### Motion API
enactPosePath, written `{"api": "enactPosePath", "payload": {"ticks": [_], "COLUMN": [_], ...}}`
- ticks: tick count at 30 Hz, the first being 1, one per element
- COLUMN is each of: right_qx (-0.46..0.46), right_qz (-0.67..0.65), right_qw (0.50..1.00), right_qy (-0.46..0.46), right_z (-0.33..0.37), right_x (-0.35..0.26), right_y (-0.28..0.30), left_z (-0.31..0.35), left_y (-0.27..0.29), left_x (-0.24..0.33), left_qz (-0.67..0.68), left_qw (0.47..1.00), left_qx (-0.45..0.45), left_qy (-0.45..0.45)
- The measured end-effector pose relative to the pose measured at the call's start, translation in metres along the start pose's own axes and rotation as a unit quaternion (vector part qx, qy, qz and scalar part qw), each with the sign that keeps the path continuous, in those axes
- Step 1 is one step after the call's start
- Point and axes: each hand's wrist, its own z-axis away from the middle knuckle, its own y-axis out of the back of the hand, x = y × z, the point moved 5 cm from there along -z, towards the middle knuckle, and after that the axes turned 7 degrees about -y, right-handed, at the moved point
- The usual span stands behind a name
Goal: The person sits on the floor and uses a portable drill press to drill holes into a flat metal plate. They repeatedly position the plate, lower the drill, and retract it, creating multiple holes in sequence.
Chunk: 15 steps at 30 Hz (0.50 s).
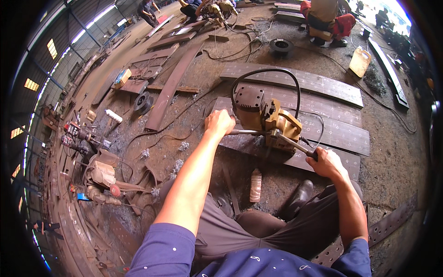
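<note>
A tan and brown magnetic drill (282, 123) stands on dark steel plates (339, 134) laid side by side in front of me. My left hand (220, 123) is closed round the end of a metal feed handle (249, 132) on the drill's left. On the right, my right hand (326, 162) grips the black knob of another feed handle (295, 144). A thick black cable loops over the motor. The drill's bit is hidden behind its body and the handles. Chalk marks dot the plates.
A plastic bottle (255, 185) stands between my legs. Metal shavings (177, 166) and cables litter the floor. Left lie another power tool (102, 173), a wire spool (143, 102) and long steel bars (173, 87). A yellowish jerrycan (360, 62) stands far right. Other people work at the back.
</note>
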Motion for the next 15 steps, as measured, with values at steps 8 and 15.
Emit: {"api": "enactPosePath", "payload": {"ticks": [8, 15], "right_qx": [0.022, 0.028], "right_qz": [-0.008, -0.017], "right_qw": [1.000, 0.999], "right_qy": [0.008, 0.010], "right_z": [-0.0013, -0.0003], "right_x": [0.0019, 0.0011], "right_y": [-0.0024, -0.0005], "left_z": [-0.0041, -0.0060], "left_y": [-0.0067, -0.0087], "left_x": [-0.0050, -0.0060], "left_qz": [-0.009, -0.003], "left_qw": [1.000, 1.000], "left_qx": [-0.013, 0.008], "left_qy": [-0.007, -0.003]}}
